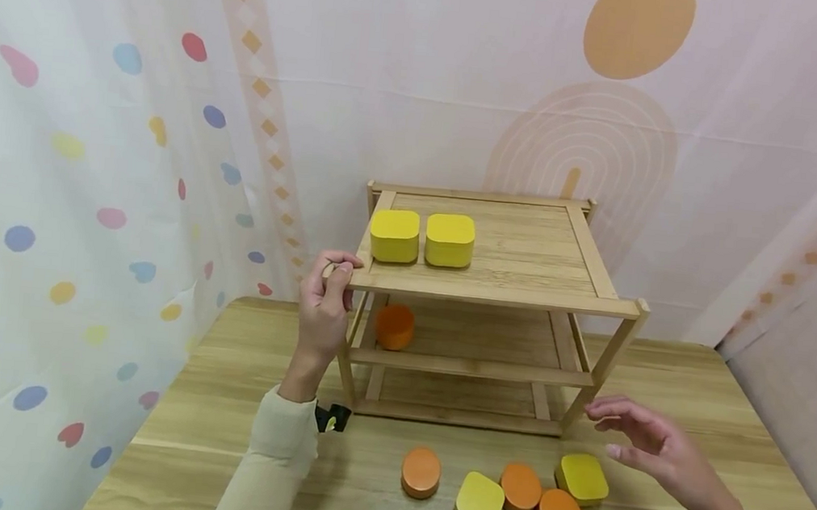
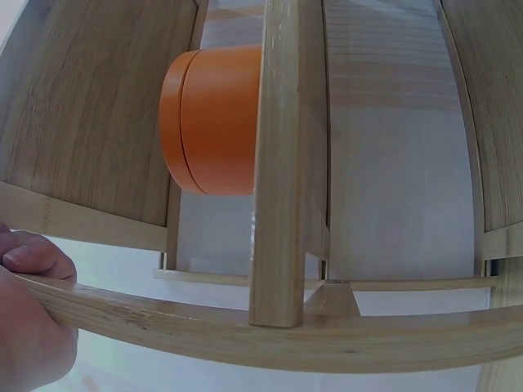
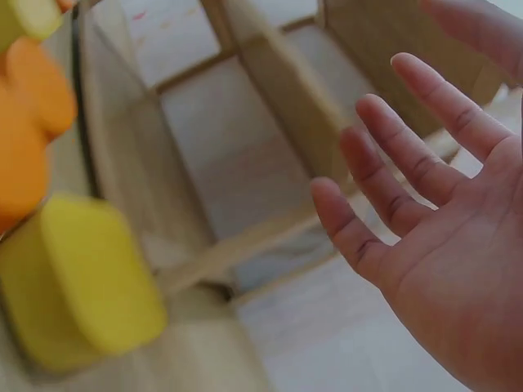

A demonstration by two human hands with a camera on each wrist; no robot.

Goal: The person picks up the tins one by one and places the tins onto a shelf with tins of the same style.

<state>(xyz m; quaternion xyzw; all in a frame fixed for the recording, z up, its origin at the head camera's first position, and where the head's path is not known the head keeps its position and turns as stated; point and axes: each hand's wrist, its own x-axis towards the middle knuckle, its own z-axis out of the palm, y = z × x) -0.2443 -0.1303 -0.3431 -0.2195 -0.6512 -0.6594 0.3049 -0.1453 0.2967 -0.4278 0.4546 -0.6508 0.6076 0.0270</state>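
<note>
My left hand (image 1: 327, 300) grips the front left corner of a wooden three-tier shelf (image 1: 492, 296), its thumb and fingers around the top frame. Two yellow rounded-square tins (image 1: 394, 238) stand side by side on the left of the top tier. On the middle tier, at the left, is a round orange tin (image 1: 395, 328), seen close up in the left wrist view. With fingers spread and holding nothing, my right hand (image 1: 650, 448) hovers by the shelf's front right leg. Below it sits a yellow tin (image 1: 582, 478); the right wrist view shows this hand's palm (image 3: 466, 286).
In front of the shelf, three round orange tins (image 1: 421, 473) and another yellow tin (image 1: 479, 504) rest on the wooden table (image 1: 203, 431). A patterned curtain (image 1: 425, 70) hangs behind the shelf and along the left side.
</note>
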